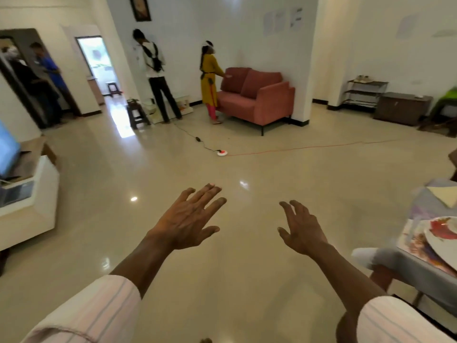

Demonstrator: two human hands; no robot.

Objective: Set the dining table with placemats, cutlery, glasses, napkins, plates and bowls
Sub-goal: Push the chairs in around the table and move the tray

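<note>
At three o'clock stands the grey cloth-covered bench (405, 267); on it a patterned rectangular placemat (414, 243) carries a white round plate (439, 245), a pale folded napkin (442, 195) behind them. Far at twelve o'clock a pink upholstered sofa (254, 100) backs the white wall (272, 50); a white low cabinet (42, 209) sits at nine.

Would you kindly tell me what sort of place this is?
Probably a home's open living-dining room: a salmon-pink upholstered sofa, a glossy beige tiled floor, and a grey-clothed dining table at the right bearing a white round plate.

The grey-clothed table (408, 264) carries a folded napkin (444, 195) and a placemat (416, 240) bearing a plate (441, 241).
</note>
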